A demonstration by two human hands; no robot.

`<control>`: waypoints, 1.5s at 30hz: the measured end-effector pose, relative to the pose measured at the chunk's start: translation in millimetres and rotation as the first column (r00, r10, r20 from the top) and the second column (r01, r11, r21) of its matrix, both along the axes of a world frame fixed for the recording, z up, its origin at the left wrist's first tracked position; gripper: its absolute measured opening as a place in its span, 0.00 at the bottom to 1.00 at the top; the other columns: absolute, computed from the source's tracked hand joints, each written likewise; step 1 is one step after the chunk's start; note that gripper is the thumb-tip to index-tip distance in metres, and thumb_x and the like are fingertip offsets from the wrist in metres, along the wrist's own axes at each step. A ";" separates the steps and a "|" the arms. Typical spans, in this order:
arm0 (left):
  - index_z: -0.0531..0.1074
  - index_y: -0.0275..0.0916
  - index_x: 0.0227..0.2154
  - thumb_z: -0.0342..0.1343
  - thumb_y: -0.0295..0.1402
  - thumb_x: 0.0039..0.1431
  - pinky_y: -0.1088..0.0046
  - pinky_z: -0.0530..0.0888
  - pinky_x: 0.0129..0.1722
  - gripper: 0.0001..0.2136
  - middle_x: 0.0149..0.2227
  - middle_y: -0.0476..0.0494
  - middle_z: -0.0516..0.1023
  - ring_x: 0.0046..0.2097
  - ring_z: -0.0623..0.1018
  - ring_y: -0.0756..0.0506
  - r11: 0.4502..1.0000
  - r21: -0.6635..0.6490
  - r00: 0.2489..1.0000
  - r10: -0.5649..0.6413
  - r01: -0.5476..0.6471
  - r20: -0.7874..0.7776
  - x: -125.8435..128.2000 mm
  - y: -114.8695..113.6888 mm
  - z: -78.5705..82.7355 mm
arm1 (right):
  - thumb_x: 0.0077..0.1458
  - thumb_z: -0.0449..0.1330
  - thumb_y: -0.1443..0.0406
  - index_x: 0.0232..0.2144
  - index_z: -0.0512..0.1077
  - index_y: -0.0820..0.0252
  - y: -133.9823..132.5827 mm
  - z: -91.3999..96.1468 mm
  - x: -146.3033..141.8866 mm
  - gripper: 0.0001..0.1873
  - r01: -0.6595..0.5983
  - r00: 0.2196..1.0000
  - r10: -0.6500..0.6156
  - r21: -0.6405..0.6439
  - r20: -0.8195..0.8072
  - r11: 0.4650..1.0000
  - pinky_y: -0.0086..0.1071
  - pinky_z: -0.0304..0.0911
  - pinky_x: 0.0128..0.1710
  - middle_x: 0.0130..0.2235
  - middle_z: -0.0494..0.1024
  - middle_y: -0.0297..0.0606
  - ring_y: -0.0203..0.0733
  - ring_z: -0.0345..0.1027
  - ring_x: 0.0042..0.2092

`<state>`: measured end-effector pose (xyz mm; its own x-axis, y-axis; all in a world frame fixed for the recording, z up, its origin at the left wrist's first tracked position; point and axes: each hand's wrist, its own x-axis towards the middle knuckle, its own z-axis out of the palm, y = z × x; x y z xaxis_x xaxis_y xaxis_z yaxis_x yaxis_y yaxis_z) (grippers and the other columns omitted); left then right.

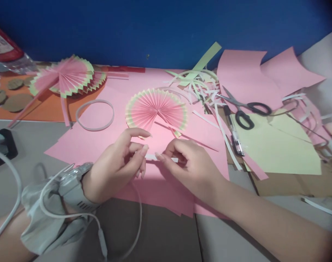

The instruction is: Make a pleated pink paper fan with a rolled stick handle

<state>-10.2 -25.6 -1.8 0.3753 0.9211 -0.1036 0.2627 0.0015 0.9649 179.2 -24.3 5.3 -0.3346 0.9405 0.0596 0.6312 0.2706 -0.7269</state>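
Note:
A short white strip [151, 157] is stretched between my hands, low over the pink paper. My right hand [190, 163] pinches it between thumb and curled forefinger, and its end sticks out past the thumb. At the strip's left end my left hand [124, 160] is closed, thumb tip against a finger and the forefinger raised. Just beyond the fingers lies a pleated paper fan [155, 109], pink with a green and pale yellow rim, its folds spread nearly round with a gap at the front. A thin pink paper strip [201, 142] runs from that gap to the right.
Stacked pink sheets [100, 145] lie underneath. Right: scissors [239, 105], a pen [234, 134], tangled paper strips [201, 85] and a pale green sheet [280, 145]. Left: a white ring [77, 115], more fans [73, 76] and a bottle [7, 47]. A white cable [45, 203] crosses my left wrist.

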 end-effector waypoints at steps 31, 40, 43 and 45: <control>0.56 0.42 0.49 0.45 0.34 0.66 0.77 0.66 0.21 0.11 0.19 0.55 0.71 0.22 0.73 0.51 1.000 -0.010 1.000 -0.001 0.002 0.031 -0.8 -0.4 3.7 | 0.59 0.55 0.56 0.21 0.60 0.59 2.0 -3.5 2.3 0.19 -0.124 0.990 0.120 0.045 0.077 0.991 0.31 0.48 0.32 0.20 0.64 0.26 0.32 0.54 0.24; 0.59 0.42 0.48 0.51 0.34 0.61 0.78 0.70 0.22 0.13 0.23 0.53 0.76 0.25 0.76 0.50 0.998 -0.052 1.000 -0.018 0.018 -0.007 1.7 3.4 2.7 | 0.60 0.55 0.59 0.22 0.61 0.59 -0.4 -5.3 3.1 0.16 -0.229 0.972 0.215 0.174 0.093 0.958 0.31 0.48 0.33 0.21 0.65 0.27 0.32 0.57 0.25; 0.59 0.42 0.49 0.51 0.34 0.61 0.77 0.71 0.25 0.14 0.25 0.52 0.76 0.28 0.77 0.49 0.999 -0.048 0.999 -0.026 0.025 -0.037 1.6 3.3 2.0 | 0.58 0.54 0.65 0.23 0.61 0.59 -1.1 -5.1 2.5 0.12 -0.215 0.975 0.200 0.176 0.099 0.961 0.31 0.49 0.34 0.21 0.65 0.28 0.33 0.58 0.26; 0.59 0.43 0.49 0.51 0.33 0.62 0.76 0.71 0.26 0.13 0.24 0.53 0.75 0.28 0.77 0.49 0.999 -0.033 0.999 -0.023 0.022 -0.035 1.0 2.6 0.6 | 0.58 0.54 0.65 0.23 0.61 0.59 -0.9 -5.3 2.1 0.12 -0.172 0.981 0.157 0.138 0.114 0.975 0.31 0.49 0.34 0.22 0.66 0.28 0.33 0.58 0.26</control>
<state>-9.2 -23.0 -1.2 0.3914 0.9084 -0.1473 0.2975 0.0266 0.9544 181.3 -25.2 -0.1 -0.4952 0.8558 0.1500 0.6380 0.4753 -0.6058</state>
